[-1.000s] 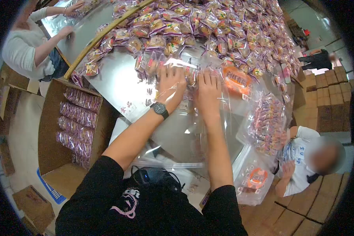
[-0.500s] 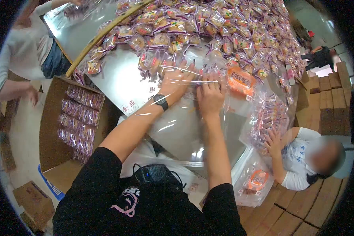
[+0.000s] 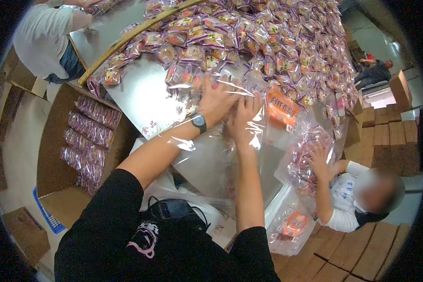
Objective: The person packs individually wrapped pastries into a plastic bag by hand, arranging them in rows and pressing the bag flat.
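Observation:
Both of my hands are inside a large clear plastic bag (image 3: 202, 162) spread over the metal table (image 3: 143, 89). My left hand (image 3: 217, 101), with a black watch on the wrist, reaches to a row of small wrapped pastries (image 3: 185, 75); its fingertips are partly hidden by glare. Close beside it on the right, my right hand (image 3: 245, 117) bends its fingers over the pastries at the bag's far end. What lies under the fingers is hard to make out. An orange printed label (image 3: 282, 109) lies just right of my right hand.
A pile of wrapped pastries (image 3: 249, 33) covers the far table behind a wooden rod (image 3: 136, 33). An open carton (image 3: 56, 164) holds packed rows at left. One person (image 3: 44, 40) stands upper left; another (image 3: 348, 197) handles a filled bag (image 3: 305, 155) at right.
My hands have drawn closer together, the right one shifting slightly left. The person at upper left has turned back to the far table. The person at right has reached over the filled bag.

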### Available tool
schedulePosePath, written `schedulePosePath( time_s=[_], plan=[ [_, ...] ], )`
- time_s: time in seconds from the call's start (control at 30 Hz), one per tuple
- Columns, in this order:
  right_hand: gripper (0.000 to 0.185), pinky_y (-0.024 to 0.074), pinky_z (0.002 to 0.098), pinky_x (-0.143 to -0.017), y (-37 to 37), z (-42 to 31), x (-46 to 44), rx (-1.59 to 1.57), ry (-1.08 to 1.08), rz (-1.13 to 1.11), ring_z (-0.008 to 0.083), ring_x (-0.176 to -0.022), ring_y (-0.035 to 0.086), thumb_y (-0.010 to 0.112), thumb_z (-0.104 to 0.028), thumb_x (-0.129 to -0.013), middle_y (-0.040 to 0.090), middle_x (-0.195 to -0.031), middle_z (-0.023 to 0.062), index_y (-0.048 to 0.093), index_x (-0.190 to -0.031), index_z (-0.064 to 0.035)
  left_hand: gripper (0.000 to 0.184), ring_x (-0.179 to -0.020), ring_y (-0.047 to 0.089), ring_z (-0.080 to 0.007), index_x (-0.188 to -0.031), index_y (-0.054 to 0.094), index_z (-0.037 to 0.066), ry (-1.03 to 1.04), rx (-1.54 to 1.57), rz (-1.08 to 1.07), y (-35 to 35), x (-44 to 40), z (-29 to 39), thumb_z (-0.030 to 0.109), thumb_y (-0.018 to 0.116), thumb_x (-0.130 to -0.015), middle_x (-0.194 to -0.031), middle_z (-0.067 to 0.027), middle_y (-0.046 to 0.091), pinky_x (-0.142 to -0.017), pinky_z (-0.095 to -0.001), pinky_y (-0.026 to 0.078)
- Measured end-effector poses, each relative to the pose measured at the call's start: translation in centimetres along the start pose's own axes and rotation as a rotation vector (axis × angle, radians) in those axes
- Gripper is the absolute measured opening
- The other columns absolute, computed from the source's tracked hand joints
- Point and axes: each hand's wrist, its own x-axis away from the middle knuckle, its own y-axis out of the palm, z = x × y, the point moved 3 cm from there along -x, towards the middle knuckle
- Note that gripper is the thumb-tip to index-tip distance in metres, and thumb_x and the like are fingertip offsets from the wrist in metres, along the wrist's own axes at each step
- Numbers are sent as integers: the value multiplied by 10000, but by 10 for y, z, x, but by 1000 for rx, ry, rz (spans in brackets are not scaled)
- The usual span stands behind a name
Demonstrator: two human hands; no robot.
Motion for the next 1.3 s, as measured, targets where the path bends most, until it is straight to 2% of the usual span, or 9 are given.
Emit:
schedulePosePath(
  time_s=[0.23, 0.27, 0.43, 0.63, 0.93, 1.03, 1.1, 1.17, 1.3],
  plan=[
    [360, 412, 495, -1083, 9, 17, 4, 255, 36, 102, 306, -1347, 524, 636, -132, -888, 643, -1329, 110, 660, -1237, -46, 435, -1483, 437, -262, -1423, 591, 248, -15, 2, -24, 20, 3, 0, 210, 519, -996, -1517, 20, 572, -1145, -798, 148],
    [487, 343, 522, -1174, 25, 29, 6, 234, 29, 63, 358, -1395, 457, 744, -177, -829, 554, -1449, 164, 653, -1287, -42, 512, -1463, 459, -246, -1468, 540, 215, -8, 26, -32, 20, 3, 0, 163, 565, -960, -1491, -10, 580, -1147, -785, 181],
    [440, 410, 491, -1055, 14, 15, 6, 206, 105, 74, 332, -1264, 532, 755, -275, -840, 635, -1289, 119, 692, -1235, -94, 484, -1407, 506, -254, -1447, 557, 214, -10, 54, 53, 18, 5, -3, 164, 556, -966, -1420, -10, 619, -1148, -752, 207],
    [491, 422, 494, -1027, 14, 10, 5, 219, 203, 70, 319, -1152, 597, 746, -248, -843, 650, -1189, 119, 675, -1311, -117, 384, -1341, 566, -307, -1345, 620, 157, -24, 141, -50, 24, 6, -1, 204, 543, -972, -1367, -44, 643, -1107, -732, 276],
    [414, 429, 500, -1079, 30, 6, 3, 53, 261, 258, 321, -1138, 616, 686, -197, -885, 711, -1217, 111, 707, -1284, -90, 418, -1311, 577, -311, -1368, 610, 132, 9, -17, 88, 27, 5, 2, 208, 563, -960, -1381, -38, 628, -1115, -794, 216],
    [474, 532, 432, -854, 34, 1, 3, 158, 169, 308, 284, -1013, 621, 668, -113, -842, 701, -1176, 108, 694, -1315, -88, 455, -1370, 529, -320, -1419, 563, 138, -14, -54, -110, 17, 2, 7, 210, 547, -970, -1466, -56, 576, -1108, -777, 252],
    [464, 504, 446, -1013, 29, -4, 11, 68, 187, 286, 344, -1151, 612, 588, -65, -901, 684, -1273, 152, 650, -1361, -47, 469, -1376, 522, -333, -1429, 544, 105, 24, -43, -27, 19, 4, 4, 216, 545, -974, -1505, -73, 546, -1118, -775, 242],
    [600, 432, 451, -1124, 42, -1, 22, 40, 203, 213, 369, -1302, 547, 671, -117, -875, 610, -1426, 150, 560, -1460, -39, 477, -1391, 508, -337, -1438, 537, 103, 45, -55, 8, 21, 7, 2, 218, 544, -975, -1522, -73, 530, -1124, -771, 240],
    [627, 380, 511, -1166, 30, -13, 31, -5, 186, 243, 406, -1380, 491, 683, -152, -875, 554, -1494, 170, 536, -1470, -18, 565, -1495, 377, -345, -1489, 475, 56, 6, 6, -160, -4, 6, 7, 209, 559, -952, -1569, -146, 470, -1143, -744, 243]
  ],
)
